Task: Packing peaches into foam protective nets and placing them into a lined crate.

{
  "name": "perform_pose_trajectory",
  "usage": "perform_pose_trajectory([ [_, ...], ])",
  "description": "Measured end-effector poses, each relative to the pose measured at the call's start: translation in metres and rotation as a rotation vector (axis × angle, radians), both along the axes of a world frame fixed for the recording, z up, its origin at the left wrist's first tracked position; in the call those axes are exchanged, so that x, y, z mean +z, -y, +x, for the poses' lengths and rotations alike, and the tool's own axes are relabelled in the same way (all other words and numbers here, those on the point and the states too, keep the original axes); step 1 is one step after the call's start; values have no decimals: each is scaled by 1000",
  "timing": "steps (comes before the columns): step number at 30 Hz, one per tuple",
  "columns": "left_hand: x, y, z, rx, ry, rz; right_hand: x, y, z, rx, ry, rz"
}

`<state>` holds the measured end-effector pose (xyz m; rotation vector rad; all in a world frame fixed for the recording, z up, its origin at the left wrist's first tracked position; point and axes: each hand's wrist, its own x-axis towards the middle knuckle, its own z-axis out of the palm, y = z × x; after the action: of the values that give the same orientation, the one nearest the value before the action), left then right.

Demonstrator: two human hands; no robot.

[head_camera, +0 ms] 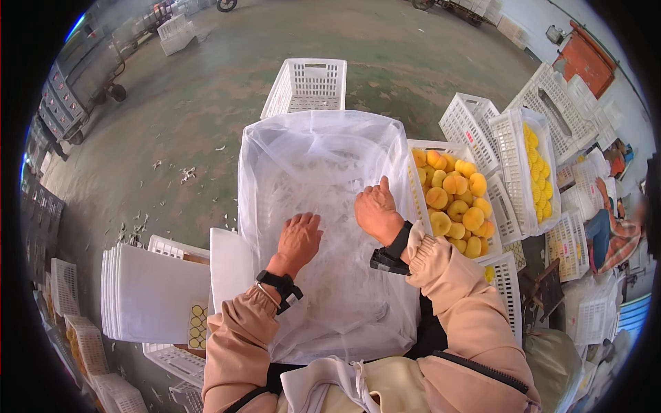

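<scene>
A plastic crate lined with a translucent plastic bag [320, 165] stands before me, the liner folded over its rim. Over its left middle is my left hand [300, 238], fingers loosely curled downward, the palm hidden. My right hand [378, 210] is over the crate's right side, fingers bent and the thumb side up; whether it pinches the liner cannot be made out. A white crate of yellow-orange peaches [456, 210] stands directly to the right of the lined crate.
Beyond the lined crate is an empty white crate [318, 77]. White foam sheets [155, 294] are stacked at left. At right stand a white crate [467, 129] and a crate of net-wrapped yellow fruit [538, 175]; a seated person [617, 237] is farther right. Scraps litter the floor.
</scene>
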<state>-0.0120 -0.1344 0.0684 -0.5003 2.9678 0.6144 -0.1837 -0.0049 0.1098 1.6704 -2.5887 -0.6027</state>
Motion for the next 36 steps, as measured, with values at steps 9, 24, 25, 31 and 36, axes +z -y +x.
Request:
perform_pose_trajectory([
  [9, -33, 33, -21, 113, 122, -399, -49, -16, -33, 111, -424, 284],
  [24, -4, -26, 7, 66, -106, -174, 94, -192, 21, -29, 201, -773],
  [25, 3, -37, 18, 37, -113, -122, 115, -238, 19, -201, 112, -839],
  [31, 37, -116, 50, -115, -44, 129, 87, -485, 76, -1098, -138, -1253],
  [36, 54, -166, 60, -90, -118, 193, -68, -573, 109, -1414, 208, -882],
])
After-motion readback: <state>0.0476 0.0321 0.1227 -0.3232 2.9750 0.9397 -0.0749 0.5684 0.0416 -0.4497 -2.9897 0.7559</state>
